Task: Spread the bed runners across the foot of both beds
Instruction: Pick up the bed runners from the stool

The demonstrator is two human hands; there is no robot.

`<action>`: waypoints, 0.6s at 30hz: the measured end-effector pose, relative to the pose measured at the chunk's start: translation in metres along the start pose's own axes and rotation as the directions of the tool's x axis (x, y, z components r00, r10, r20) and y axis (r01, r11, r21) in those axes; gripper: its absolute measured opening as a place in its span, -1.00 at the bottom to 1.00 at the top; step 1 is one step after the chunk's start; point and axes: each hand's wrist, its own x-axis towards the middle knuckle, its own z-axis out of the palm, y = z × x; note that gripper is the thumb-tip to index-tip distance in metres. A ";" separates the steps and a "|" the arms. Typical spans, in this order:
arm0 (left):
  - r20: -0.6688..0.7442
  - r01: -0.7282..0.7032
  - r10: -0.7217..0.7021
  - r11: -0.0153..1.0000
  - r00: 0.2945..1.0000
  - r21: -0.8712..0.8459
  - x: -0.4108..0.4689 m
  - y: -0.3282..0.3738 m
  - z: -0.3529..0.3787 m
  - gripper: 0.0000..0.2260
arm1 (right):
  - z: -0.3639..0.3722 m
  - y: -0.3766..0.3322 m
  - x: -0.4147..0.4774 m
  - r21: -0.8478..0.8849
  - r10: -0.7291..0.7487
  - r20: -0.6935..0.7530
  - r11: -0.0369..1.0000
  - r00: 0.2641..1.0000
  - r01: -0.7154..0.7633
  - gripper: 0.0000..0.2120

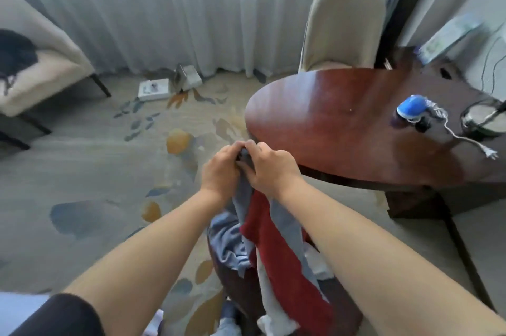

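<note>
Both hands meet in the middle of the view, holding up one end of a bed runner [276,261]. The runner is red on one face and grey-blue on the other, and it hangs down in folds between my forearms. My left hand [221,171] grips the top of the cloth with curled fingers. Right beside it, my right hand [269,168] grips the same bunched end. More grey-blue cloth [227,242] lies heaped on a dark seat or stool below. No bed shows clearly in the view.
A glossy dark-red table [342,122] stands close on the right, carrying a blue-and-white device [410,111] with a loose cord. A beige chair [345,28] is behind it and a beige armchair [32,61] at left. White boxes [153,89] lie on the carpet by the curtains.
</note>
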 end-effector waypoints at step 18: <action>-0.713 0.067 0.040 0.990 0.700 0.121 -0.190 0.065 -0.326 -0.81 | -0.231 -0.286 0.012 -0.359 -0.615 -0.252 0.777 0.747 0.517 -0.70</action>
